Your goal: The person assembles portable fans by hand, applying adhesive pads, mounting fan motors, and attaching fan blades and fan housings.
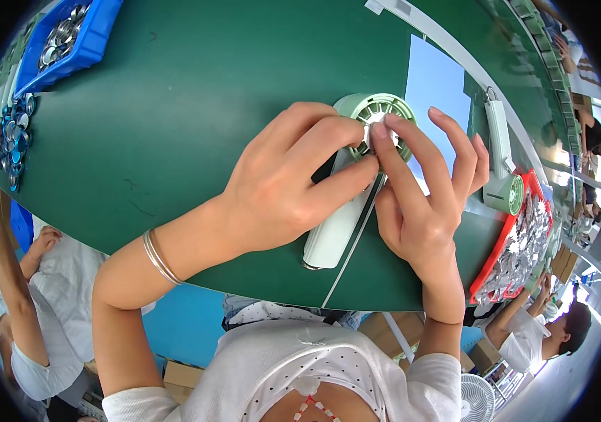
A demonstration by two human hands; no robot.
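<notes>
A handheld fan lies in front of me, its pale green round head (402, 111) facing up and its white handle (332, 238) pointing toward me. My left hand (293, 169) comes over it from the left, thumb and fingers closed at the head's grille. At the middle of the grille is a small whitish, shiny round area, largely covered by fingertips. My right hand (424, 186) reaches in from the right with its index and middle fingertips on that centre. Its other fingers are spread apart, and its thumb bends down beside the handle.
A light blue sheet (438, 81) lies beyond my right hand. Another handheld fan (506, 193) rests beside a red tray (492, 264) of small silvery pieces. Far left, a blue bin (96, 46) holds round metal caps, with blue-and-silver discs (13, 141) near it. Co-workers sit on both sides.
</notes>
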